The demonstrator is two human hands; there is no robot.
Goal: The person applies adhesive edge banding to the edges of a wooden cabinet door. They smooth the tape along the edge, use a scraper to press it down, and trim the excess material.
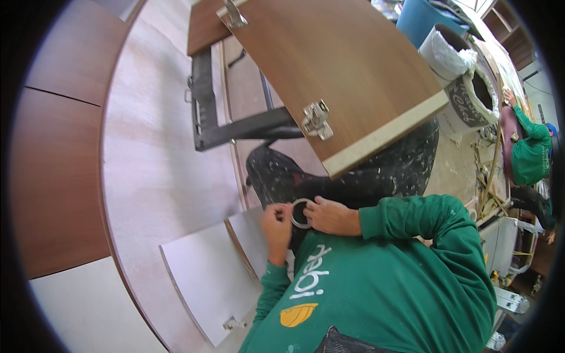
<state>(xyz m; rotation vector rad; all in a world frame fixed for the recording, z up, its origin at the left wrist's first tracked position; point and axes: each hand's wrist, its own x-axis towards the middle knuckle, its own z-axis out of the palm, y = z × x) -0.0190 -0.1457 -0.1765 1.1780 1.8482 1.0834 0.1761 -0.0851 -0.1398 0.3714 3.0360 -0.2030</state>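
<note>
Low in front of my green sweatshirt, both hands are at a pale ring-shaped roll (301, 224), probably tape. My right hand (331, 217) grips the roll from the right, its thumb and fingers closed on the rim. My left hand (276, 226) is at the roll's left side with fingers curled and pinched; what they hold is too small to make out. Above my lap, a brown panel (332, 65) with a pale front edge band lies over a black metal frame (206, 132). A metal hinge (318, 120) sits on it, and another (234, 15) at its far corner.
White panels (194, 276) lean at lower left. Brown cabinet doors (56, 182) run along the left. Bins with bags (444, 53), a blue barrel (418, 20) and wood offcuts (488, 176) are at right. A co-worker in green (529, 153) works at the far right.
</note>
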